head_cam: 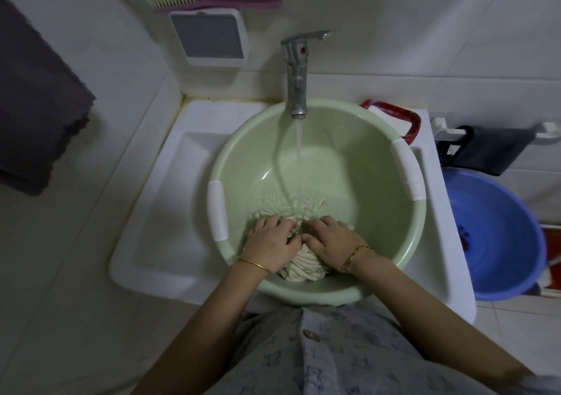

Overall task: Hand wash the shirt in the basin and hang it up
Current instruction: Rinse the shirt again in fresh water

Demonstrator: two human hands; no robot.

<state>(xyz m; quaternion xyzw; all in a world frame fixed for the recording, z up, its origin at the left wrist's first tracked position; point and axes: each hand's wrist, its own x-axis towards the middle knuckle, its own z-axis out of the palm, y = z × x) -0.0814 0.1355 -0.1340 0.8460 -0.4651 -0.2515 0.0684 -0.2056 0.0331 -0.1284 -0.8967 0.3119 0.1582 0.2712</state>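
A pale green basin (pixel 358 158) with white handle pads sits in a white sink (pixel 158 212). A bunched cream shirt (pixel 303 265) lies at the basin's near side in shallow water. My left hand (pixel 270 243) and my right hand (pixel 331 240) are side by side on top of the shirt, fingers curled into the cloth. Water runs from the metal tap (pixel 297 73) into the basin just beyond my hands.
A blue basin (pixel 498 231) stands on the floor at the right, under a wall rail with a dark cloth (pixel 491 149). A red soap dish (pixel 394 118) sits behind the green basin. A brush (pixel 212 1) lies above a grey wall vent. A dark towel (pixel 33 106) hangs at the left.
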